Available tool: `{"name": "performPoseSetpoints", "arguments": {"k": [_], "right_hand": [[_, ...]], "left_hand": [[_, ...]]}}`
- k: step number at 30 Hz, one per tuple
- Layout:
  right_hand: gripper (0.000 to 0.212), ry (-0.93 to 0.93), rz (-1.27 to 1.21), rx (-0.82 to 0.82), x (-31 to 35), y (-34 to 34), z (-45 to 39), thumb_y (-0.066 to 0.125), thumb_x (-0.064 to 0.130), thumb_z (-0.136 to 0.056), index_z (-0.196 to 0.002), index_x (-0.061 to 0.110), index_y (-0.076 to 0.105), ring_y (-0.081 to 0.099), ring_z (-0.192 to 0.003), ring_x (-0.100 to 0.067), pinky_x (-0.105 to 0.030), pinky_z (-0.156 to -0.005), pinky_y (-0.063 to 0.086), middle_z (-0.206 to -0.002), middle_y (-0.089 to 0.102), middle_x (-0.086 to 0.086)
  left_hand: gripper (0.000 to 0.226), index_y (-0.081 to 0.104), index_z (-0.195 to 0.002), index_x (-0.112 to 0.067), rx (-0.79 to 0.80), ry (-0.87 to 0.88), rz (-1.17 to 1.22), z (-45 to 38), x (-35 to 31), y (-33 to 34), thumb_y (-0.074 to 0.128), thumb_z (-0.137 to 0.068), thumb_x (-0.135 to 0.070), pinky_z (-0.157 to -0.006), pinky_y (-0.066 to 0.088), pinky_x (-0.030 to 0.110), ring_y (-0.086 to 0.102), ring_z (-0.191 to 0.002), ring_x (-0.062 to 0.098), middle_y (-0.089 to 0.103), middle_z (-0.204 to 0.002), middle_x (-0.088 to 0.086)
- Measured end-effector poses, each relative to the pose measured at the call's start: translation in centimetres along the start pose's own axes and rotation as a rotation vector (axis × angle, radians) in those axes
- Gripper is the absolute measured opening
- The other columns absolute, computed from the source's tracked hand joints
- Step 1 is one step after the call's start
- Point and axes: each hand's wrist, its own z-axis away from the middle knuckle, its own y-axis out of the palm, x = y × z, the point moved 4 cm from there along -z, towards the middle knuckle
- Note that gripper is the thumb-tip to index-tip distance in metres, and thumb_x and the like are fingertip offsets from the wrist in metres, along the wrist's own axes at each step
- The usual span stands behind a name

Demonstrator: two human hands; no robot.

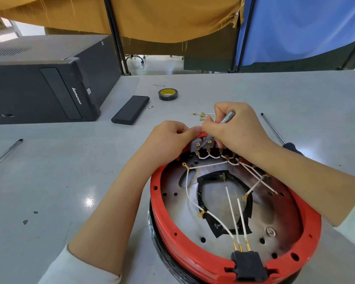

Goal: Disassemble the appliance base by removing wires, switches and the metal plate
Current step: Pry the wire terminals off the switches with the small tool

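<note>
The red round appliance base (pixel 172 234) lies upside down on the grey table, a metal plate (pixel 260 212) inside it. White wires (pixel 232 210) with brass terminals cross the plate to a black plug socket (pixel 248 263) at the near rim. A row of switches (pixel 201 145) sits at the far rim. My left hand (pixel 168 140) pinches the rim by the switches. My right hand (pixel 236 128) holds a slim metal tool (pixel 226 117) whose tip touches a switch terminal.
Loose brass-tipped wires (pixel 202 115) lie beyond my hands. A roll of black tape (pixel 168 94), a black flat case (pixel 130 112) and a black computer tower (pixel 39 83) sit to the left. A long screwdriver (pixel 273 129) lies right, a pen (pixel 5 153) far left.
</note>
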Motion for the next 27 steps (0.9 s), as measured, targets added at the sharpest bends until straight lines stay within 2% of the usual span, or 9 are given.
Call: {"name": "performPoseSetpoints", "arguments": {"k": [2, 4, 8, 11, 14, 18, 21, 27], "right_hand": [[0.035, -0.001, 0.015, -0.005, 0.1, 0.1, 0.1, 0.063, 0.013, -0.081, -0.055, 0.009, 0.039, 0.043, -0.029, -0.007, -0.026, -0.041, 0.039, -0.041, 0.048, -0.013], [0.036, -0.011, 0.018, -0.013, 0.2, 0.1, 0.1, 0.063, 0.014, -0.082, -0.056, 0.006, 0.04, 0.043, -0.03, -0.009, -0.025, -0.043, 0.039, -0.044, 0.05, -0.018], [0.037, -0.059, 0.042, -0.046, 0.7, 0.0, 0.4, 0.064, 0.016, -0.084, -0.058, 0.002, 0.042, 0.05, -0.047, -0.035, -0.035, -0.05, 0.043, -0.055, 0.05, -0.028], [0.039, -0.066, 0.05, -0.057, 1.0, 0.1, 0.4, 0.065, 0.016, -0.083, -0.057, 0.002, 0.04, 0.05, -0.054, -0.042, -0.039, -0.051, 0.043, -0.056, 0.049, -0.03], [0.038, -0.022, 0.039, -0.028, 0.7, 0.3, -0.1, 0.064, 0.013, -0.082, -0.055, 0.008, 0.038, 0.046, -0.043, -0.033, -0.037, -0.046, 0.041, -0.051, 0.045, -0.026], [0.036, 0.076, 0.021, 0.078, -0.1, 0.6, -1.0, 0.059, 0.01, -0.079, -0.052, 0.012, 0.036, 0.042, -0.033, -0.015, -0.024, -0.044, 0.039, -0.037, 0.045, -0.008], [0.035, 0.111, 0.004, 0.128, -0.2, 0.7, -1.3, 0.059, 0.008, -0.077, -0.051, 0.013, 0.036, 0.04, -0.033, -0.014, -0.017, -0.041, 0.036, -0.032, 0.044, -0.001], [0.033, 0.148, 0.016, 0.187, 0.1, 0.7, -1.6, 0.061, 0.01, -0.076, -0.052, 0.012, 0.039, 0.042, -0.042, -0.016, -0.02, -0.048, 0.039, -0.037, 0.049, -0.004]], "left_hand": [[0.05, 0.062, -0.074, -0.005, -0.002, -0.002, 0.002, 0.0, 0.0, 0.0, 0.051, -0.088, -0.052, -0.036, 0.029, 0.009, 0.038, -0.039, 0.002, 0.04, -0.04, -0.011], [0.05, 0.061, -0.073, -0.005, -0.006, 0.004, -0.002, 0.0, 0.0, 0.0, 0.051, -0.089, -0.051, -0.036, 0.028, 0.01, 0.038, -0.038, 0.002, 0.039, -0.039, -0.011], [0.046, 0.061, -0.07, -0.01, 0.0, 0.012, -0.01, 0.0, -0.1, 0.0, 0.05, -0.089, -0.051, -0.036, 0.029, 0.009, 0.04, -0.038, 0.0, 0.042, -0.046, -0.008], [0.045, 0.061, -0.071, -0.01, 0.006, 0.01, -0.007, 0.0, -0.2, 0.0, 0.05, -0.09, -0.049, -0.036, 0.03, 0.009, 0.041, -0.038, 0.0, 0.044, -0.048, -0.007], [0.044, 0.056, -0.064, -0.013, -0.003, 0.019, -0.028, 0.0, -0.3, 0.0, 0.05, -0.091, -0.048, -0.037, 0.03, 0.009, 0.041, -0.037, 0.0, 0.042, -0.046, -0.007], [0.045, 0.058, -0.068, -0.012, -0.006, 0.025, -0.052, -0.1, -0.3, 0.0, 0.05, -0.09, -0.049, -0.038, 0.03, 0.009, 0.041, -0.039, 0.003, 0.042, -0.048, -0.006], [0.048, 0.06, -0.071, -0.008, -0.008, 0.023, -0.062, 0.0, -0.3, 0.0, 0.05, -0.09, -0.05, -0.039, 0.031, 0.009, 0.038, -0.043, 0.006, 0.043, -0.05, -0.005], [0.049, 0.058, -0.07, -0.008, -0.009, 0.03, -0.078, 0.0, -0.3, -0.1, 0.049, -0.09, -0.052, -0.04, 0.031, 0.009, 0.039, -0.041, 0.003, 0.041, -0.049, -0.006]]}}
